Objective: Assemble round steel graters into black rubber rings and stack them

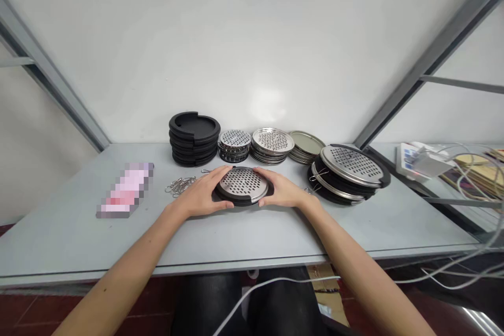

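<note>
Our left hand and right hand are spread and hold from 2 sides a perforated steel disc (its base is black) on the grey table. Left of the left hand lie wire clips; right of the right hand, stacked steel-and-black discs.

Between my left hand and right hand sits a perforated steel disc; the strip of grey table nearest me gives a free path sideways. Farther back, a black ring stack and steel disc stacks block forward reach; metal clips and a large disc stack crowd either side.
</note>
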`<state>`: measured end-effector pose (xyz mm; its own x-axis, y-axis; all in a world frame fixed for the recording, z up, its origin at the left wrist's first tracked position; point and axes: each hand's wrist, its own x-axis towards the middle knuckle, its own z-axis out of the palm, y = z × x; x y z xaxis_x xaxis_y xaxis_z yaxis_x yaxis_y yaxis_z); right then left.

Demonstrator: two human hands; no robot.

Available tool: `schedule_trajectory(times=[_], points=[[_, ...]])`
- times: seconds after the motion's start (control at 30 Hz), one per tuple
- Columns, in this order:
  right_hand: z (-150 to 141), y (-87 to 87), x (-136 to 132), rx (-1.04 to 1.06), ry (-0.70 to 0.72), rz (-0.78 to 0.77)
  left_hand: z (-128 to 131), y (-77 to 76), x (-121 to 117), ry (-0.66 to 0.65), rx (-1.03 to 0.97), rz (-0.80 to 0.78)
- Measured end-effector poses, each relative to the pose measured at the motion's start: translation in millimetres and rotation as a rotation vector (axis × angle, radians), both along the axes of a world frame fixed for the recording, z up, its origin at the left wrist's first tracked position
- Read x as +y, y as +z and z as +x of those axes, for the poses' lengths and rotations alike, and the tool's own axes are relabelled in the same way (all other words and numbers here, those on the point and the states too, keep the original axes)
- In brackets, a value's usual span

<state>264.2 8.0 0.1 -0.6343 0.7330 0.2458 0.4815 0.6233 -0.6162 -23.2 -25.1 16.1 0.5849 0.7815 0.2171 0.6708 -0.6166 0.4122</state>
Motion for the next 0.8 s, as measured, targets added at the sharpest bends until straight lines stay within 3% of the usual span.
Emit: schedule_trajectory(times=[0.8], points=[[-2.4, -7.1, 0.9, -0.011, 0.026, 0.057, 2.6, -9.9, 0.0, 0.039, 0.046, 0.027]])
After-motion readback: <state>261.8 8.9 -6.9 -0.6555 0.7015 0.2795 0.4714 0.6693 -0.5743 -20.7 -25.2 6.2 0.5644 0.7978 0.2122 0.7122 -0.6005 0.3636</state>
